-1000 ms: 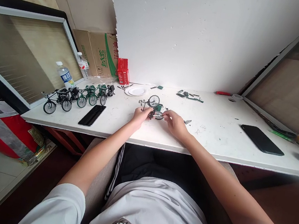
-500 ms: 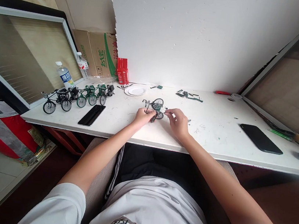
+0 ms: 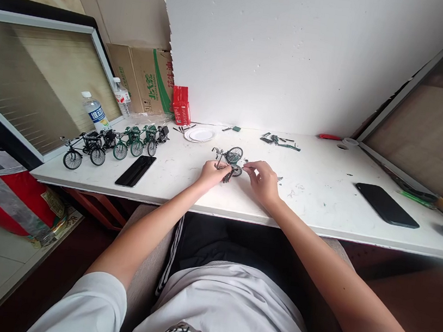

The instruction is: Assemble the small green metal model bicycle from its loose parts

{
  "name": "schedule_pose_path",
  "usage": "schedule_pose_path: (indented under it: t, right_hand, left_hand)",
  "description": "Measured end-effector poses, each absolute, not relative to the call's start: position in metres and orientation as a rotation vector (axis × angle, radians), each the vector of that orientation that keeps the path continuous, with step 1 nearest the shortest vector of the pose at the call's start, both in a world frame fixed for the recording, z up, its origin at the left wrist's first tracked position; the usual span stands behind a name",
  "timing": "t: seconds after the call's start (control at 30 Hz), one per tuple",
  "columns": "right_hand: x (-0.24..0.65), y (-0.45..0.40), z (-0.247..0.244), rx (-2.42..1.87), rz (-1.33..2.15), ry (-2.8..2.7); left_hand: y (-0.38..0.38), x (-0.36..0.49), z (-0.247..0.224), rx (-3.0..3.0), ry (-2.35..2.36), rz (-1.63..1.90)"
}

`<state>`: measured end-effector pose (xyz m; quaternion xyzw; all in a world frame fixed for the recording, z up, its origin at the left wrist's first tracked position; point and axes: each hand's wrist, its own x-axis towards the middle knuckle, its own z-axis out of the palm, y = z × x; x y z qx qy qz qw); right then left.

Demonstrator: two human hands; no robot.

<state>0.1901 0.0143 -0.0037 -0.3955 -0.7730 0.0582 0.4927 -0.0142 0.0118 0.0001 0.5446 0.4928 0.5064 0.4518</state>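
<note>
My left hand (image 3: 212, 174) grips a small model bicycle (image 3: 234, 156) near the middle of the white table's front part (image 3: 185, 191). The model is tilted, its wheels and handlebar showing above my fingers. Just to its right is my right hand (image 3: 263, 180), with thumb and index finger pinched together beside the rear wheel; whatever is between the fingertips is too small to make out. Finished-looking model bicycles, black (image 3: 73, 158) and green (image 3: 121, 150), stand in a row at the left.
A phone (image 3: 135, 170) lies left, another (image 3: 387, 204) right. Behind are white paper plates (image 3: 200, 135), loose dark parts (image 3: 280, 141), a red box (image 3: 181, 105), a bottle (image 3: 96, 112) and a red tool (image 3: 329, 137). A white board (image 3: 286, 54) rises at the back.
The model bicycle has tilted very slightly in my left hand. My right hand's fingertips have shifted a tiny bit beside it.
</note>
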Motion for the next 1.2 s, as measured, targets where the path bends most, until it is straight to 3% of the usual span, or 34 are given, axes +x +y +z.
schedule_pose_path:
  t: [0.63, 1.2]
  right_hand:
    - [0.193, 0.021, -0.011, -0.984, -0.127, -1.975]
    - [0.191, 0.013, -0.003, -1.267, -0.038, -2.030]
  left_hand:
    - [0.019, -0.014, -0.010, 1.480, 1.273, 1.307]
    - [0.013, -0.015, -0.008, 1.559, 1.281, 1.285]
